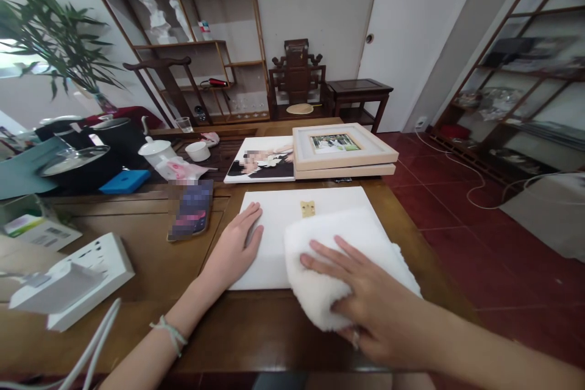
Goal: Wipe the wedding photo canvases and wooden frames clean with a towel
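A white flat board [283, 219] lies face down on the wooden table [150, 244], with a small brass hanger [308, 208] near its far edge. My left hand [237, 244] lies flat and open on the board's left edge. My right hand [361, 298] presses with spread fingers on a fluffy white cloth [320, 256] that covers the board's right near part.
Behind the board lie a photo print [262, 161] and two stacked light wooden frames [342, 149]. A phone [192, 210] lies left of the board, a white power strip [77, 277] nearer left. Teaware, a blue box [124, 181] and pots crowd the far left. Red tiled floor on the right.
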Available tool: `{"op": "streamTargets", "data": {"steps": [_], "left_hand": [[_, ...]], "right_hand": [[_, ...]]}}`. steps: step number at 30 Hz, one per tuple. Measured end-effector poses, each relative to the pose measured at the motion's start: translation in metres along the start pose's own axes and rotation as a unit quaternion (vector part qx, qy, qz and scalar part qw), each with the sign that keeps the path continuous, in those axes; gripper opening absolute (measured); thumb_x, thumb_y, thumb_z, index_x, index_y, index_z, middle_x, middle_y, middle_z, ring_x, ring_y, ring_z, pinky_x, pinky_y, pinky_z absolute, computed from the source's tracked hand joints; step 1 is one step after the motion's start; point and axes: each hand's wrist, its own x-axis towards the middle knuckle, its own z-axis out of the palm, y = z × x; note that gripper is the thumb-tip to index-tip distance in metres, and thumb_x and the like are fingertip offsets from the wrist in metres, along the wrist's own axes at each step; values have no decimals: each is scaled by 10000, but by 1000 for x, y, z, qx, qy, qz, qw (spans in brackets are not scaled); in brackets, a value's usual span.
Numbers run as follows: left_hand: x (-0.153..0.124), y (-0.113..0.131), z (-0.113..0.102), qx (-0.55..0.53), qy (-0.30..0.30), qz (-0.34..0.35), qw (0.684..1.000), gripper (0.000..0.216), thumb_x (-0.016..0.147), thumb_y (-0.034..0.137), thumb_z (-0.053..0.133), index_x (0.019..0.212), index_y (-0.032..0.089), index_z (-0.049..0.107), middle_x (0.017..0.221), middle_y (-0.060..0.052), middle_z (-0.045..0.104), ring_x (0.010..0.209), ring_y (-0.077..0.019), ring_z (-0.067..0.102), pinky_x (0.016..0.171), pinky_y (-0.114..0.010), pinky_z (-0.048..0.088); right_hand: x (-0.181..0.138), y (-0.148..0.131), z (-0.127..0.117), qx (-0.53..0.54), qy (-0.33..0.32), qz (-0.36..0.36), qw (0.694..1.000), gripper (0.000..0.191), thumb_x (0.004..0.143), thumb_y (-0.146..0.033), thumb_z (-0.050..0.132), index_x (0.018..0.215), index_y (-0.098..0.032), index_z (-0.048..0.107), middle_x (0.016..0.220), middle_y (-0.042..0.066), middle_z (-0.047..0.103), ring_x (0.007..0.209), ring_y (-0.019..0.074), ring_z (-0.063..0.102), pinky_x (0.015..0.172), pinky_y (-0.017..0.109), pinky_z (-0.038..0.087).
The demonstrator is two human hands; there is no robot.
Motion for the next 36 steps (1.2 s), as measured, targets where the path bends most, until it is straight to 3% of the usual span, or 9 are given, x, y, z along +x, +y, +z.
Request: {"op": "streamTargets", "data": {"steps": [8,12,15,19,23,26,30,33,36], "left_hand": [[-1,0,0,-1,-3,-2,1000,483,896,331,408,1234,23,566,1366,-179,508,1306,-255,430,1100,-415,326],[-1,0,-1,-2,-4,-2,1000,470,895,330,409,1228,40,572,1365,-170,511,1305,-249,432,1098,-418,328],[-1,0,-1,-1,-4,0,1000,473,895,332,404,1228,41,571,1367,-172,509,1307,-247,430,1098,-414,327],[0,0,-1,2,-6,0,1000,480,896,331,393,1232,34,566,1366,-176,509,1310,-247,426,1100,-414,324],[0,0,-1,3,-6,2,1000,475,897,330,393,1231,41,565,1369,-174,506,1308,-244,429,1096,-420,332],[-1,0,-1,3,-6,6,1000,472,900,327,390,1232,41,563,1372,-177,501,1307,-247,430,1091,-427,339],[-1,1,-2,1,-7,1,1000,462,900,328,391,1230,55,566,1369,-174,506,1309,-255,426,1093,-443,333],[0,1,-2,2,-8,0,1000,452,899,326,394,1229,71,569,1373,-166,504,1310,-256,425,1089,-447,339],[0,1,-2,2,-10,2,1000,465,899,325,395,1227,45,568,1368,-181,504,1313,-255,421,1093,-429,335]], "right_hand": [[49,57,-11,3,59,36,998,265,885,-284,524,1056,-139,665,1429,162,408,1380,278,229,1108,538,169],[64,67,-11,-8,82,50,995,284,910,-281,485,1095,-150,654,1377,161,479,1369,285,257,1085,570,190],[61,56,-11,-25,58,44,997,265,898,-259,483,1056,-166,674,1402,157,449,1370,318,240,1057,621,182],[42,20,-5,-28,1,7,1000,221,844,-225,530,989,-203,696,1451,127,390,1380,352,183,1048,659,124],[21,-15,5,-17,-19,-43,999,201,838,-317,552,890,-197,705,1499,133,294,1386,383,116,1046,678,65],[16,-22,8,-10,-22,-57,998,238,855,-355,527,879,-202,707,1505,110,290,1394,361,101,1062,660,49],[27,-1,0,30,1,-9,1000,225,846,-277,533,1008,-224,680,1454,75,396,1383,287,209,1091,607,96],[43,25,-9,44,32,25,998,214,870,-210,513,1006,-194,677,1393,123,470,1364,270,269,1089,581,156],[61,49,-15,42,45,48,997,247,926,-272,468,1020,-153,663,1262,168,576,1350,273,300,1088,571,177]]}}
